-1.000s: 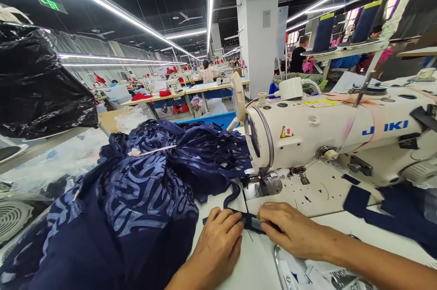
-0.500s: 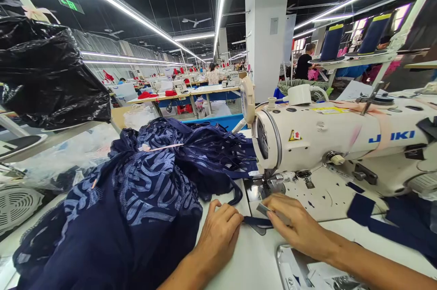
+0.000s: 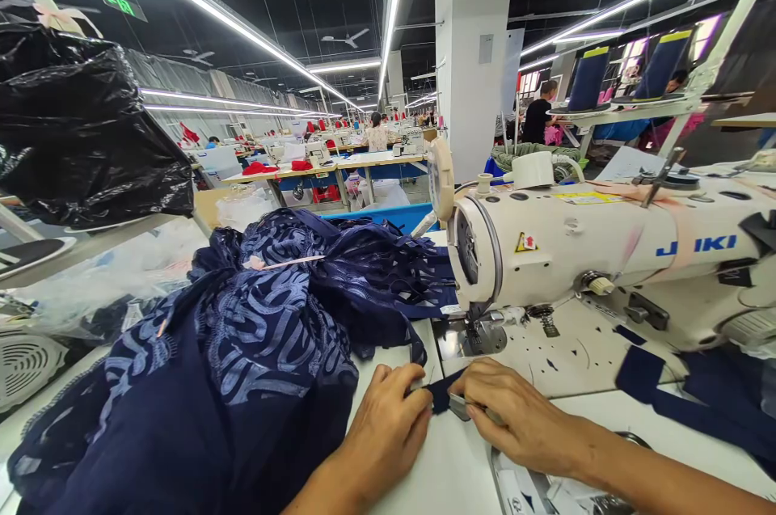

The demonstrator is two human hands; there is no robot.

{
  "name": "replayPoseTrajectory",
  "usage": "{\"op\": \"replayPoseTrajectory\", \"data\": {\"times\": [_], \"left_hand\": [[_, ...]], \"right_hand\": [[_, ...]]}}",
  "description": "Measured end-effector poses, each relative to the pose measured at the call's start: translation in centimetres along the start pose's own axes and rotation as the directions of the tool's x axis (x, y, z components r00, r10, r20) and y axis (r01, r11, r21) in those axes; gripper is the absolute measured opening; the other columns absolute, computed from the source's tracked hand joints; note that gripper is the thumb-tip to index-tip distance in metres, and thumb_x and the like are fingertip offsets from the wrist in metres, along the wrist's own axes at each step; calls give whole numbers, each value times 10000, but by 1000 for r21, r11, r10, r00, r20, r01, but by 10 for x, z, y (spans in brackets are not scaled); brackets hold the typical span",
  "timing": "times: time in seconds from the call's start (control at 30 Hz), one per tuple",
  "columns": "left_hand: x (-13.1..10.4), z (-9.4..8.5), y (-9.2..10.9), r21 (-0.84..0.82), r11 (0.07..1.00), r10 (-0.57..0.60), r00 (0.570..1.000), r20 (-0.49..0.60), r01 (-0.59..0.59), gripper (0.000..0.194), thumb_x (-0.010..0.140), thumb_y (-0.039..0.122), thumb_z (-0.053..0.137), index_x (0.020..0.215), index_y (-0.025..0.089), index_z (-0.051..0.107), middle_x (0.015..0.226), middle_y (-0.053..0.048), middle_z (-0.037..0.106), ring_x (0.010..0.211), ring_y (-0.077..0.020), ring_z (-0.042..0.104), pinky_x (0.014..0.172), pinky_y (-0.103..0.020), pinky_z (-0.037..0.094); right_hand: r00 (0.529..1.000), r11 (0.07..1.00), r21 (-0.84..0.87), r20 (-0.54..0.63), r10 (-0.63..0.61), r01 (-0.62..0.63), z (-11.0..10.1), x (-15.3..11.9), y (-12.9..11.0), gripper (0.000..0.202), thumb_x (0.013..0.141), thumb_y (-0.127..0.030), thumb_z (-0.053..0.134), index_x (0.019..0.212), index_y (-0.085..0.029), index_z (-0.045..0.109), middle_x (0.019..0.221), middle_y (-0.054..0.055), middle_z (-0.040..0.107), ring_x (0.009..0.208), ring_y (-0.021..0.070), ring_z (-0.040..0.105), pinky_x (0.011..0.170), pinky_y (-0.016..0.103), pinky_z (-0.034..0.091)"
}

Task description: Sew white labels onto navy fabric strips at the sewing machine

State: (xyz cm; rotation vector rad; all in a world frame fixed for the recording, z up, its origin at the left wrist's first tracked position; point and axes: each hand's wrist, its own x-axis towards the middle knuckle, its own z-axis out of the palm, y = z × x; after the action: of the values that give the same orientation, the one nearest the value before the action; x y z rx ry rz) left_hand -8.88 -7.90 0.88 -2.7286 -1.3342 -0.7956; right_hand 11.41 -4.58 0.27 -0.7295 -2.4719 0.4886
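Between my hands, in front of the sewing machine's needle area [image 3: 478,329], a short navy strip [image 3: 442,392] lies over the white table. My left hand [image 3: 391,410] pinches the strip's left end, with a thin pale sliver showing near its fingertips. Closed round a small grey metal tool [image 3: 461,407], my right hand [image 3: 509,410] rests at the strip's right end; most of the tool is hidden by the fingers. A large heap of navy patterned fabric [image 3: 260,329] lies left of my left hand.
The white sewing machine [image 3: 546,240] fills the right side. Navy fabric pieces [image 3: 697,394] lie at its right. An open tray [image 3: 521,483] holds small items below my right wrist. A black plastic bag [image 3: 85,127] hangs at upper left; people sit at machines farther back.
My right hand has moved slightly left with the grey tool, nearer my left hand. The navy strip between them now shows broader and shorter.
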Motion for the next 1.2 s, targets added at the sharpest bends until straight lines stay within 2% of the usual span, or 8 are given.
{"op": "replayPoseTrajectory", "data": {"times": [0.1, 0.2, 0.4, 0.67, 0.77, 0.87, 1.1, 1.2], "left_hand": [[-2, -7, -2, 73, 986, 145, 988, 57, -149, 174, 767, 113, 452, 871, 187, 570, 868, -61, 589, 792, -189, 521, 725, -358, 409], [-4, -8, -4, 115, 973, 191, 978, 87, -200, 224, 779, 80, 424, 921, 185, 562, 806, -48, 592, 783, -183, 525, 748, -362, 397], [-7, 0, -4, 167, 966, 186, 978, 92, -199, 226, 810, 47, 391, 923, 170, 543, 810, -52, 581, 724, -165, 519, 651, -301, 399], [-7, 7, -5, 224, 953, 184, 976, 113, -205, 217, 766, 27, 403, 904, 113, 547, 791, -73, 581, 703, -188, 510, 637, -328, 404], [-8, 9, -5, 233, 953, 172, 979, 111, -194, 229, 750, 10, 404, 896, 115, 547, 786, -67, 579, 705, -187, 512, 647, -329, 404], [-9, 11, -6, 235, 954, 165, 981, 107, -186, 211, 749, 12, 413, 866, 121, 551, 768, -61, 578, 689, -183, 509, 634, -323, 401], [-8, 7, -5, 208, 960, 172, 982, 82, -186, 234, 746, 5, 394, 866, 125, 554, 775, -68, 586, 682, -188, 508, 622, -330, 410], [-7, 6, -6, 146, 974, 171, 985, 10, -171, 236, 776, 5, 369, 823, 138, 559, 736, -56, 584, 648, -171, 501, 600, -310, 413]], "right_hand": [[1000, 1000, 10, 10, -27, 27, -1, -1, 2, 169, 779, -72, 373, 815, -164, 512, 791, 56, 581, 809, 178, 518, 771, 326, 409], [999, 998, 20, 5, -54, 54, -2, 1, 4, 181, 781, -66, 363, 814, -167, 510, 790, 46, 587, 777, 162, 523, 815, 337, 383], [998, 1000, 8, 56, 2, -2, -5, 13, 3, 158, 787, -89, 370, 759, -172, 502, 745, 30, 566, 722, 153, 512, 774, 320, 373], [933, 931, 67, -7, 360, -359, 11, 37, -8, 242, 808, -163, 397, 569, -171, 434, 483, -55, 359, 456, 91, 291, 461, 227, 227], [923, 912, 156, -5, 384, -379, 21, 38, -6, 154, 793, -155, 409, 768, -159, 561, 482, -65, 391, 455, 91, 322, 481, 217, 263], [918, 894, 226, 1, 398, -388, 27, 35, -4, 256, 778, -153, 412, 983, -140, 563, 463, -78, 395, 428, 86, 323, 490, 213, 300], [914, 872, 289, 26, 404, -394, 29, 36, -1, 254, 782, -178, 403, 987, -123, 544, 443, -80, 402, 405, 87, 348, 488, 219, 341], [907, 817, 404, 86, 413, -411, 26, 36, 2, 134, 808, -236, 398, 848, -151, 494, 406, -82, 428, 369, 86, 369, 458, 211, 347]]}}
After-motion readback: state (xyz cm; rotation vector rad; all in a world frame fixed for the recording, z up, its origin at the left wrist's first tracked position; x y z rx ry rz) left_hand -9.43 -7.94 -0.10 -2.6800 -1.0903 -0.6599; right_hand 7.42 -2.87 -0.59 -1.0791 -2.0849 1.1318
